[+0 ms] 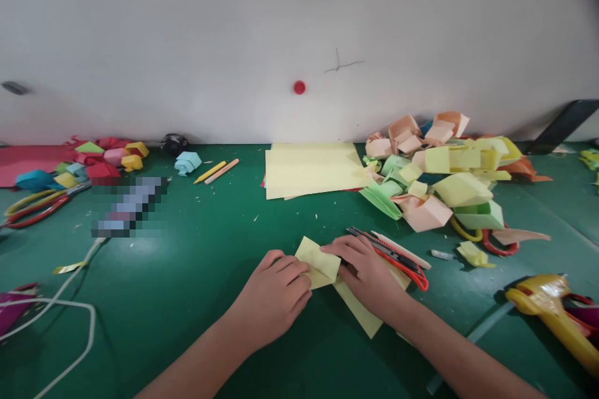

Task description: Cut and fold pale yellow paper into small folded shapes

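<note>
Now, small paper [318, 265]: pale yellow and creased, it sits between the two hands. I can't tell if it touches the green table [187, 287].
Clock: the small paper is the middle, and 12 points to the white wall [187, 43].
Left hand [281, 290]: at 8 o'clock, its fingers curled close together, holding the paper's left side.
Right hand [367, 271]: at 3 o'clock, its fingers bent narrow on the paper's right side, one fingertip on the top corner.
Fold: this looks like the folding part. I think the next move calls for one hand to keep the paper steady while the other presses the crease flat.
Strip [365, 318]: at 5 o'clock, more yellow paper, partly under the right hand.
Cutter [393, 252]: between 2 and 3, black and red, just beside the right hand.
Sheets [313, 168]: at 12 o'clock, stacked by the wall.
Heap [437, 159]: at 2 o'clock, bent paper in yellow, green and peach.
Pens [214, 173]: between 10 and 11, side by side.
Glue gun [545, 296]: just past 3, well apart.
</note>
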{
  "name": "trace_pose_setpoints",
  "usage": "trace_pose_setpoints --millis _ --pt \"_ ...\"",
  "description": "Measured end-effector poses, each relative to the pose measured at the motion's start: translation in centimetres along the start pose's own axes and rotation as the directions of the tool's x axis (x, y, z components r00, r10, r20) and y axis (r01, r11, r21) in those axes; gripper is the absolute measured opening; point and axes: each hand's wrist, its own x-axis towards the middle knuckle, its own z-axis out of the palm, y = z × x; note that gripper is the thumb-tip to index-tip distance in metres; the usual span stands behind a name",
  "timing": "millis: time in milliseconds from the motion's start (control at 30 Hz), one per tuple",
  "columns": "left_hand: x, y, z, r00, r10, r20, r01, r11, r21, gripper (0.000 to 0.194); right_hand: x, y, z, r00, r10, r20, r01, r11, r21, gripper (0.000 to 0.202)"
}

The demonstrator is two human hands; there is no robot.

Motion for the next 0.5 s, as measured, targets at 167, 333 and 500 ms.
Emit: trace_pose_setpoints --millis 167,333,500 --pt "0.1 -0.8 -0.4 1.0 0.028 -0.005 -0.028 0.999 0.03 0.024 -0.1 0.1 0.1 1.0 -0.02 -0.005 0.02 1.0 -0.01 0.043" --pt "0.2 -1.3 -0.4 1.0 -0.02 -0.001 0.02 1.0 0.004 0.023 -0.2 -0.2 0.0 0.999 -0.036 -0.014 0.036 0.999 -0.007 0.039" --pt "0.2 -1.0 -0.3 0.998 -0.069 0.003 0.069 0.998 0.014 0.023 -0.4 -0.7 -0.3 0.999 -0.032 0.021 0.033 0.999 -0.019 0.035"
